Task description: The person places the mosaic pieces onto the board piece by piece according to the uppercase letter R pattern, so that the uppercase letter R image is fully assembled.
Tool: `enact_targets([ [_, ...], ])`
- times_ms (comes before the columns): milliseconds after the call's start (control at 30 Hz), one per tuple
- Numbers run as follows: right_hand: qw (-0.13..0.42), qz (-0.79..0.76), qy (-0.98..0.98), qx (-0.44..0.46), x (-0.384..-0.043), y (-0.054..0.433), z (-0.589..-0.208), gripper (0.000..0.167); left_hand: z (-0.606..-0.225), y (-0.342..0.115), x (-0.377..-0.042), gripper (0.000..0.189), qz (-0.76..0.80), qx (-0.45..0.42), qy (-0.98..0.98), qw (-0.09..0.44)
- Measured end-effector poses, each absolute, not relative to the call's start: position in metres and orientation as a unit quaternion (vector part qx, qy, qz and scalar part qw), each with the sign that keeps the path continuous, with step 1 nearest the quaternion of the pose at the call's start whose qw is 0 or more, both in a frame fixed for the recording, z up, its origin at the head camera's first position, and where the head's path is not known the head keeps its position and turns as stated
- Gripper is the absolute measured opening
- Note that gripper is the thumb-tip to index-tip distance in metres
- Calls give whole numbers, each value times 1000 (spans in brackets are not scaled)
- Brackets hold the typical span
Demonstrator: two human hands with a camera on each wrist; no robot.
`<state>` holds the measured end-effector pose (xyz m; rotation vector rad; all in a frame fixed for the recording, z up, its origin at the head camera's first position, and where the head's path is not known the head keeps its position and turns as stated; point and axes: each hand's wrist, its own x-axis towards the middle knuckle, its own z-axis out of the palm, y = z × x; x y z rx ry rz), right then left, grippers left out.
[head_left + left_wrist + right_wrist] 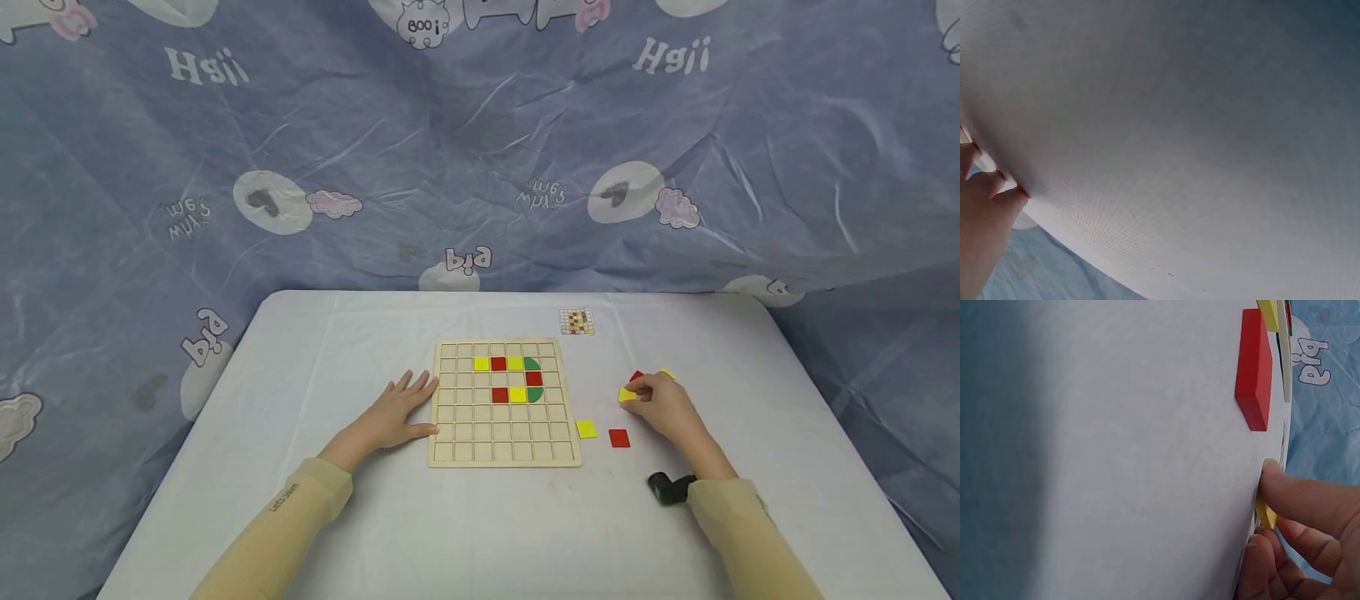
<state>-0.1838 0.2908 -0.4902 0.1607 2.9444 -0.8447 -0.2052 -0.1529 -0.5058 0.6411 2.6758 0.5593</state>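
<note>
With fingers spread, my left hand [392, 417] rests on the white cloth, its fingertips right at the left edge of a wooden grid board [465, 432]. In the left wrist view, the same left hand [985, 219] shows only at the lower left. Beyond the board's right side, my right hand [666, 408] pinches a yellow square tile [626, 395] between thumb and fingers, close over the table. The right wrist view shows this yellow tile [1265, 512] partly covered by the thumb. Red and yellow squares and green quarter-round tiles [534, 394] form a curved line on the board.
Loose between board and right hand lie a yellow square [587, 429] and a red square [619, 438]. Another red tile [637, 376] and a yellow tile [667, 374] peek out behind the right hand. A small pattern card [577, 322] lies beyond the board. A black device [670, 488] sits at the right wrist.
</note>
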Motion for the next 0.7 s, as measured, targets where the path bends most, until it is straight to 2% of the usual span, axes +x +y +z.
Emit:
enact_targets([
  [133, 49, -281, 956, 63, -184, 287, -489, 31, -506, -153, -205, 86, 201, 226, 939, 165],
  [333, 32, -314, 948, 45, -187, 274, -485, 24, -505, -153, -205, 86, 195, 225, 941, 163],
  [700, 27, -394, 919, 17, -203, 219, -479, 18, -504, -151, -205, 86, 193, 225, 941, 164],
])
